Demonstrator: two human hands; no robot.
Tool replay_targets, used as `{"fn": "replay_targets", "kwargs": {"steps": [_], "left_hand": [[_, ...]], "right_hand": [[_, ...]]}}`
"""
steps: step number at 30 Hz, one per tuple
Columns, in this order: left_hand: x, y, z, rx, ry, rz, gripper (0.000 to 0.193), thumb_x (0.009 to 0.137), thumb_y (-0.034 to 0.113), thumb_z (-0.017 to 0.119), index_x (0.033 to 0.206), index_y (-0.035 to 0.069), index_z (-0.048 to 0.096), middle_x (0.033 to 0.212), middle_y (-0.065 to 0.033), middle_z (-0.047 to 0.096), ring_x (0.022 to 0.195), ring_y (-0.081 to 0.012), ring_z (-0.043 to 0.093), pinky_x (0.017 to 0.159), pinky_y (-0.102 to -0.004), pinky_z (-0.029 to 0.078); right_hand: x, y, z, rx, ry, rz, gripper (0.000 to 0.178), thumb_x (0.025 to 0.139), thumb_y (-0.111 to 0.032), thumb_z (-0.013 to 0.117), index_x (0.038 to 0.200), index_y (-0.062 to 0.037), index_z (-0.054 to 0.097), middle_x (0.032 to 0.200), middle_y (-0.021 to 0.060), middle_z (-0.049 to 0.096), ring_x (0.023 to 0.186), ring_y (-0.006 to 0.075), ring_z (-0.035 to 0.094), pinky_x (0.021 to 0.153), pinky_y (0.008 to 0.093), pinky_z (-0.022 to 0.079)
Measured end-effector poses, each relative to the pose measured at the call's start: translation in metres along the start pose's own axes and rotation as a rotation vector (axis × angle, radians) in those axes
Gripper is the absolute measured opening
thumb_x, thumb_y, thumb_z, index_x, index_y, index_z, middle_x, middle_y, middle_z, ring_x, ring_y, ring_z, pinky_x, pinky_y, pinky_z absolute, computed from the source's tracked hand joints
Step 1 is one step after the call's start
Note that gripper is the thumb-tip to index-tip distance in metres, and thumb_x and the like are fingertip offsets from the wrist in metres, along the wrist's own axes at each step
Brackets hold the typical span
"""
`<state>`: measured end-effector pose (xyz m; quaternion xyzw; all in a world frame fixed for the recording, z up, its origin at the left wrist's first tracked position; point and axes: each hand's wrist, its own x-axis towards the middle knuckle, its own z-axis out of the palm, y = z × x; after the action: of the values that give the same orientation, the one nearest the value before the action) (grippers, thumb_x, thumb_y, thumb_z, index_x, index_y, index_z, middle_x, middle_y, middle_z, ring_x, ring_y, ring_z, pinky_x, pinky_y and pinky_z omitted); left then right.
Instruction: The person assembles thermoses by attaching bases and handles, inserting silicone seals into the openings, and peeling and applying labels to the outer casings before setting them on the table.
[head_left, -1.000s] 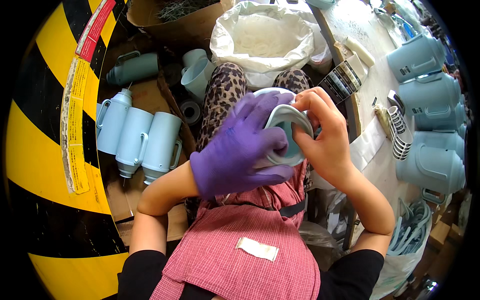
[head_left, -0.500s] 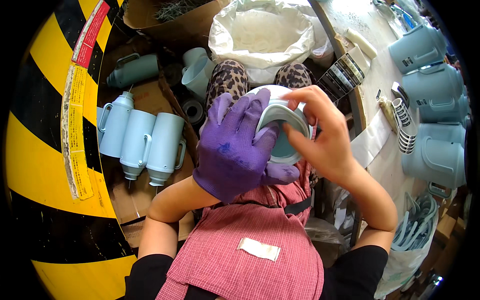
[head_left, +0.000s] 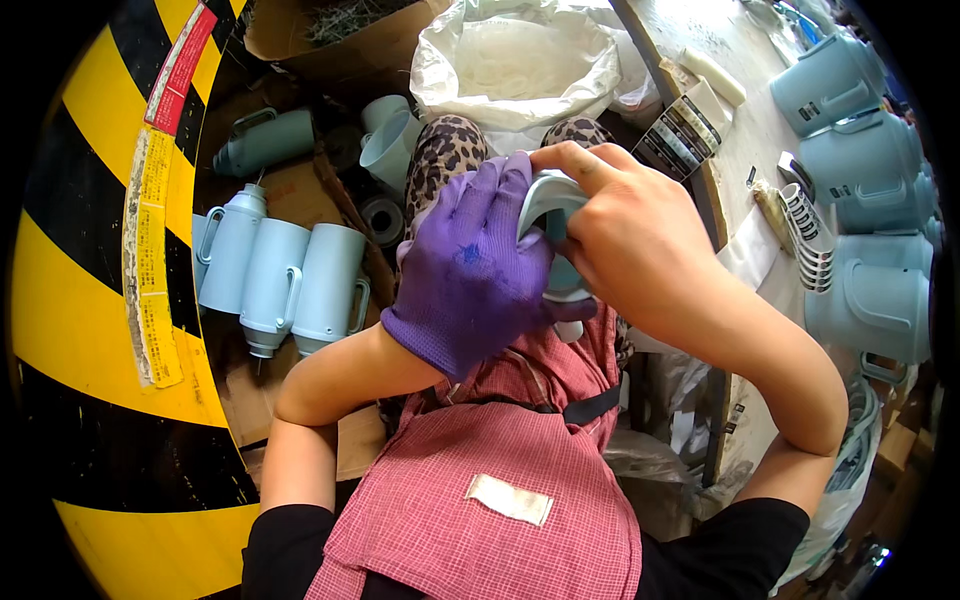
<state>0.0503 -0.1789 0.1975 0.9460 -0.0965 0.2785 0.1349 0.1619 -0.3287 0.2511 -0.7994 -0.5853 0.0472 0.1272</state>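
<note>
A: Bare right hand [head_left: 640, 225] has shifted farther over the pale-blue round plastic vessel [head_left: 564, 284], frame centre. Fingers?

B: Purple-gloved left hand [head_left: 470, 262]: curled around vessel. Right: bent over it; grip cannot be determined.

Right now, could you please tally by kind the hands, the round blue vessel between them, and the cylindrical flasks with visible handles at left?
Purple-gloved left hand: 1
Bare right hand: 1
Blue vessel: 1
Blue flasks: 3
Grey-green flask: 1
Total: 7
</note>
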Motion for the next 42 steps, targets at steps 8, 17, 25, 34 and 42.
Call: {"fn": "replay_targets", "kwargs": {"steps": [8,17,25,34,42], "left_hand": [[-0.006,-0.002,-0.004,-0.237,0.028,-0.037,0.039,0.067,0.035,0.09,0.082,0.004,0.071,0.134,-0.0285,0.06,0.121,-0.0407,0.063,0.097,-0.0471,0.053],[-0.001,-0.057,-0.052,-1.123,0.294,-0.402,0.031,0.074,0.02,0.086,0.088,0.007,0.062,0.145,-0.0262,0.052,0.133,-0.0398,0.052,0.107,-0.0503,0.047],[0.071,-0.181,0.027,-1.071,-0.296,-0.667,0.045,0.109,0.03,0.039,0.13,-0.004,0.06,0.127,-0.0142,0.063,0.114,-0.0214,0.061,0.103,-0.0316,0.047],[0.094,-0.214,0.147,-0.937,-0.455,-0.552,0.033,0.107,0.03,0.055,0.118,0.0,0.062,0.111,-0.0064,0.064,0.101,-0.0127,0.059,0.093,-0.0258,0.048],[0.04,-0.212,0.146,-1.229,0.091,-0.735,0.044,0.104,0.023,0.062,0.138,-0.003,0.054,0.132,-0.0091,0.061,0.121,-0.0157,0.056,0.104,-0.0279,0.044]], "right_hand": [[-0.015,0.012,-0.001,0.352,0.038,-0.026,0.011,0.079,-0.012,0.077,0.082,-0.0009,0.078,0.141,0.0137,0.056,0.124,0.0342,0.053,0.102,0.043,0.046],[-0.049,0.074,0.023,0.903,0.549,0.228,0.029,0.106,-0.017,0.055,0.11,0.0046,0.073,0.126,0.0165,0.068,0.112,0.0231,0.065,0.1,0.0352,0.049],[-0.078,0.312,0.13,0.202,0.907,1.016,0.043,0.088,-0.034,0.077,0.126,-0.0153,0.068,0.113,0.0153,0.075,0.104,0.0302,0.067,0.099,0.0412,0.046],[-0.075,0.313,0.131,0.937,1.2,0.859,0.04,0.084,-0.005,0.082,0.123,-0.0016,0.071,0.091,0.0068,0.074,0.076,0.0081,0.066,0.066,0.0208,0.052],[-0.073,0.304,0.135,0.602,1.232,0.965,0.014,0.082,-0.005,0.082,0.097,-0.0035,0.081,0.083,0.0034,0.077,0.071,0.0087,0.067,0.067,0.0237,0.052]]}}
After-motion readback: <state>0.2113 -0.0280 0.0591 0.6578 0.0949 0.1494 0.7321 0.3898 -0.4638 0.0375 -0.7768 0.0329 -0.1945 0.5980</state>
